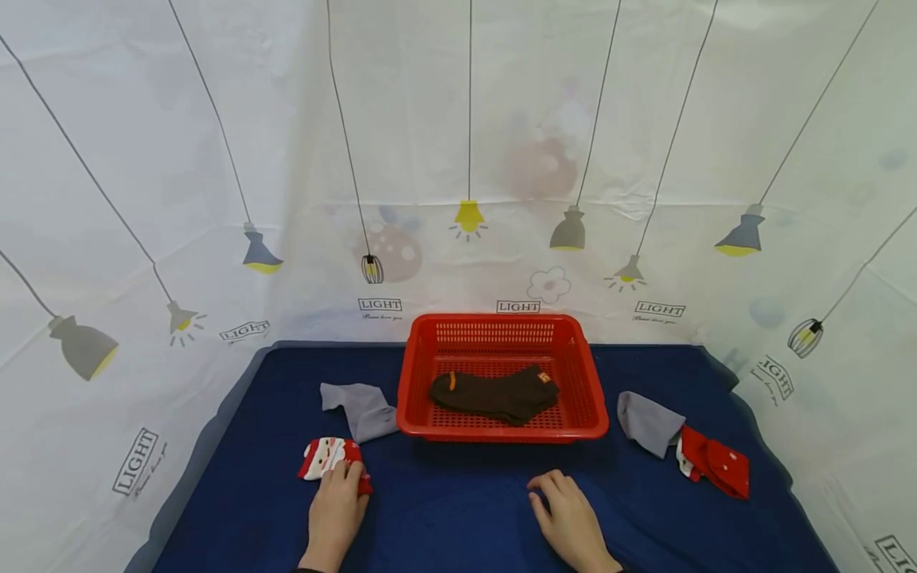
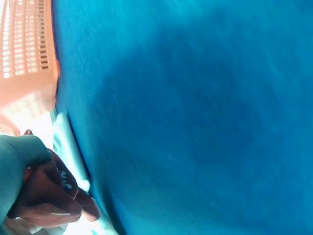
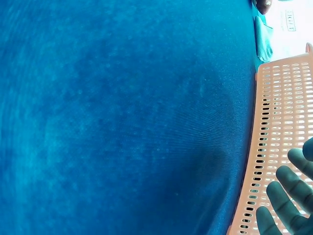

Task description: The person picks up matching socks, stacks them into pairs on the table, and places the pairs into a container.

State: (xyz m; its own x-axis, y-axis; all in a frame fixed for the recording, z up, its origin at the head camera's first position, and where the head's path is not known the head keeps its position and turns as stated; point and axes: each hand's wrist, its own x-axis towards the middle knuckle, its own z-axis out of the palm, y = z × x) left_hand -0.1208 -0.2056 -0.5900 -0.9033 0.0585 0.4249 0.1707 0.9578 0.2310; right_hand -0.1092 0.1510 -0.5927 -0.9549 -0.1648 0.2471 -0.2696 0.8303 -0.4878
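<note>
My left hand [image 1: 337,509] pinches the near edge of a red sock [image 1: 332,455] with a white Santa face, at the left of the blue cloth. In the left wrist view, the bunched sock [image 2: 46,193] shows dark red under the fingers. A grey sock [image 1: 361,411] lies just beyond it, beside the red basket [image 1: 501,434]. Inside that basket rests a pair of dark brown socks [image 1: 494,394] with orange marks. My right hand [image 1: 569,517] hovers near the front of the basket, fingers loosely bent and holding nothing; the right wrist view shows its fingers [image 3: 286,198] spread apart.
Right of the basket, another grey sock [image 1: 650,423] lies against a folded red sock [image 1: 716,464]. A dark blue cloth [image 1: 458,517] covers the table. White sheets [image 1: 444,119] printed with hanging lamps enclose the back and both sides.
</note>
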